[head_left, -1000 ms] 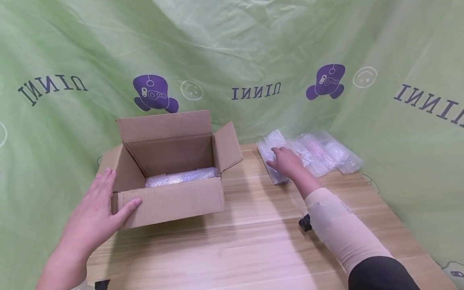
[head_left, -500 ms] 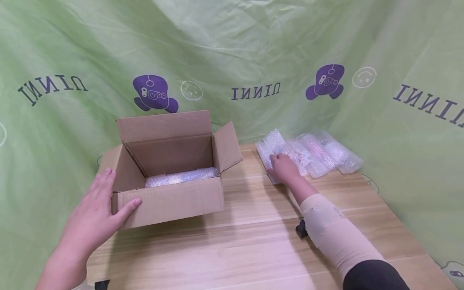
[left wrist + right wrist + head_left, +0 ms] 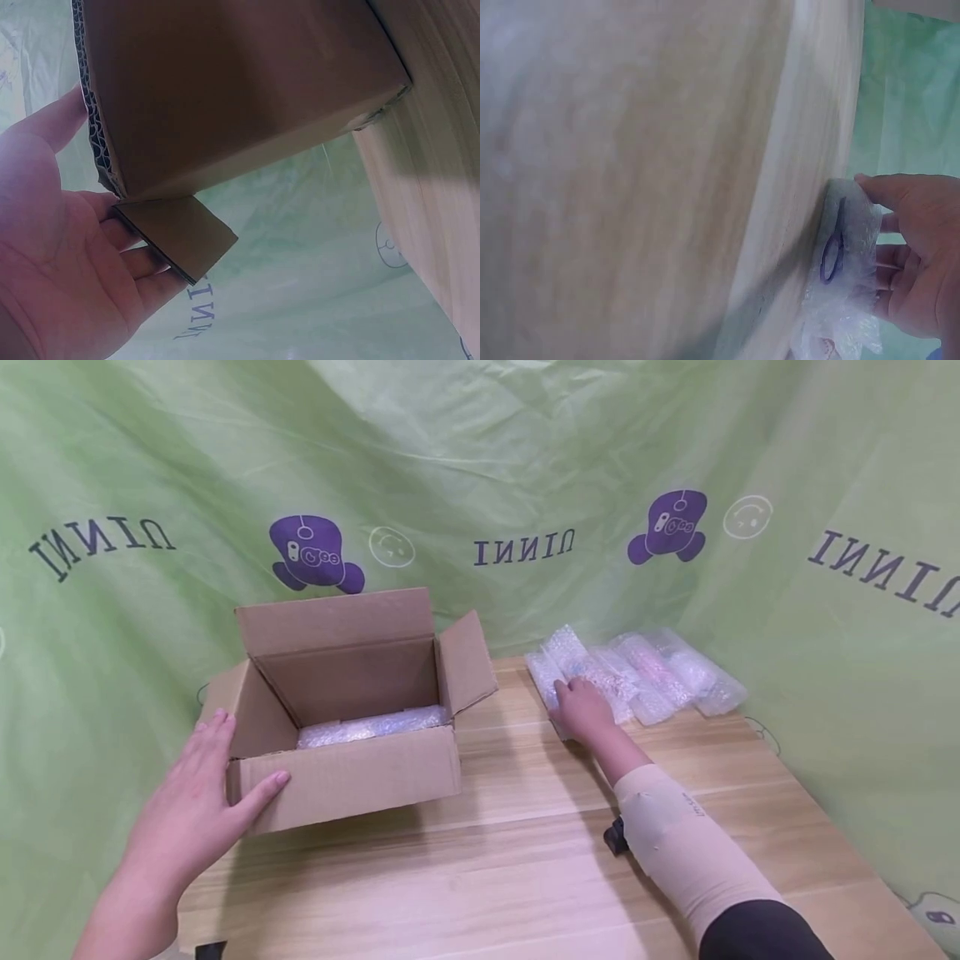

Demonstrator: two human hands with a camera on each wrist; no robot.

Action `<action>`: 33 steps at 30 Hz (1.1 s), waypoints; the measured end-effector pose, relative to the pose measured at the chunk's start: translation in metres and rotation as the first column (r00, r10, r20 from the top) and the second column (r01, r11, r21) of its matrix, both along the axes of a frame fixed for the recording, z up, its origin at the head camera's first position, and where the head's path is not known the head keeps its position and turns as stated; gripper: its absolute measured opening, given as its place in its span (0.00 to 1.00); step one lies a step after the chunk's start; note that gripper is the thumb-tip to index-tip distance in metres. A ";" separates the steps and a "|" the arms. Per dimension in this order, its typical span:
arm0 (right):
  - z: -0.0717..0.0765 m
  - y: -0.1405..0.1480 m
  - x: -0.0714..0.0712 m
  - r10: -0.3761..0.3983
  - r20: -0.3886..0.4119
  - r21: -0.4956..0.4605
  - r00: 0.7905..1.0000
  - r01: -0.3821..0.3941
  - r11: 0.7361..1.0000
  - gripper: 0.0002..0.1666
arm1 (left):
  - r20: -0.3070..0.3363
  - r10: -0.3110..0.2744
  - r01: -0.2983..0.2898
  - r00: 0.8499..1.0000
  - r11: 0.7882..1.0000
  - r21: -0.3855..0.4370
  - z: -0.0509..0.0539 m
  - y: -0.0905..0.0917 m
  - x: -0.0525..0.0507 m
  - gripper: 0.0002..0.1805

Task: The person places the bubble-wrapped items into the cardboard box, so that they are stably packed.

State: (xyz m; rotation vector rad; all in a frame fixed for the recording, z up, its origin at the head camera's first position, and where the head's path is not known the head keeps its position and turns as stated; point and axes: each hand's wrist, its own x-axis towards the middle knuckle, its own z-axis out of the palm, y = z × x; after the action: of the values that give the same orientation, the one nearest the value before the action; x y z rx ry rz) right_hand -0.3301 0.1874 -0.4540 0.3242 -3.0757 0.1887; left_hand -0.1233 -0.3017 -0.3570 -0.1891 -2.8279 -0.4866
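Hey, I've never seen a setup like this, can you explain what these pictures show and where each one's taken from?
There's no machine here, just a person's two bare hands. The widest picture comes from a camera worn on the head, looking forward and down. The other two come from cameras on the wrists, each facing that hand's work.

On the wooden table is an open cardboard box with bubble wrap showing inside. To its right lies a row of bubble-wrapped packages. The left hand rests at the box's near left corner, touching its flaps. The right hand grips a package at the row's left end. Exactly what's wrapped inside is hard to tell.
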 end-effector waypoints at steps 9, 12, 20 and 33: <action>0.005 0.000 0.002 -0.006 0.032 -0.062 0.999 0.008 0.998 0.38 | -0.002 0.008 -0.008 1.000 1.000 0.005 -0.001 0.001 -0.001 0.55; 0.009 0.001 0.002 0.005 0.047 -0.078 0.999 -0.002 0.997 0.37 | -0.001 0.012 -0.012 1.000 1.000 0.003 -0.001 0.001 -0.001 0.55; 0.029 0.003 0.008 0.023 0.086 -0.107 0.996 -0.014 0.994 0.38 | -0.016 0.006 -0.006 1.000 1.000 0.005 0.000 0.000 -0.001 0.55; 0.095 0.005 0.017 0.114 0.021 -0.187 0.993 -0.108 0.976 0.40 | -0.008 0.012 -0.012 1.000 1.000 0.001 -0.001 0.001 -0.002 0.55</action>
State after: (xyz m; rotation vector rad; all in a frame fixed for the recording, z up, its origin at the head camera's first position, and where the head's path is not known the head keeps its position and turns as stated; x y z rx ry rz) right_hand -0.3128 0.1927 -0.3587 0.4875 -3.0405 0.4852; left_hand -0.1249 -0.3011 -0.3575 -0.1733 -2.8196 -0.4837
